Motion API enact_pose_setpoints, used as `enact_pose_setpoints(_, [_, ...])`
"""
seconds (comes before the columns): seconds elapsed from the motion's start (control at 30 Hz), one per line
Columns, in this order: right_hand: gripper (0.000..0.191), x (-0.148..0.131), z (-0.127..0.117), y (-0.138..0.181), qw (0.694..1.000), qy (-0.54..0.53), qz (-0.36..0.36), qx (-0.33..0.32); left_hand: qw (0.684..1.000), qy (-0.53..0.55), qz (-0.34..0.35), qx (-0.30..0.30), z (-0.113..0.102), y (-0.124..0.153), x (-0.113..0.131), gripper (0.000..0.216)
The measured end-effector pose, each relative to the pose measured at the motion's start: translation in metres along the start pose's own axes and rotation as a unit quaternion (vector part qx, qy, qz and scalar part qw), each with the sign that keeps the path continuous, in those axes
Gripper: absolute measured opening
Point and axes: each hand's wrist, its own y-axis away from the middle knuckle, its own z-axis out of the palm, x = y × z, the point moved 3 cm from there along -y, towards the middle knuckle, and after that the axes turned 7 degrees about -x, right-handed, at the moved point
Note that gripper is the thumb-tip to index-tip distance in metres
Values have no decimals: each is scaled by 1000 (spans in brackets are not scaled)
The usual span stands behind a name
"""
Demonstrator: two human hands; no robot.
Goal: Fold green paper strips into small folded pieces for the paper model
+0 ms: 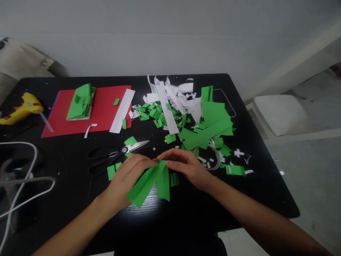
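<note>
pinching green paper point(145, 185) by its far end, left grip point(129, 177) and right grip point(188, 165) nearly meet

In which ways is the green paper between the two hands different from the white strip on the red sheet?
The green paper is held by the left hand and right hand; the white strip lies on the red sheet.
The green paper looks creased and spreads into two tails; the white strip is one straight band.
Both look like paper.
</note>
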Motion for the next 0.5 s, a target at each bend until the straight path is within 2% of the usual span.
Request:
enact_pose_setpoints(0.2, [18, 3, -2, 0, 1000, -16, 2, 13, 998, 29, 34, -36, -7, -8, 5, 33])
enact_pose_setpoints(0.33, [18, 3, -3, -1, 999, -32, 4, 23, 999, 36, 26, -6, -14, -13, 9, 37])
enact_pose_setpoints(0.43, [19, 3, -3, -2, 999, -30, 3, 19, 998, 62, -15, 29, -18, -15, 8, 28])
enact_pose_setpoints(0.5, [21, 2, -3, -1, 1000, -17, 1, 17, 994, 95, -53, 26, -17, -15, 6, 13])
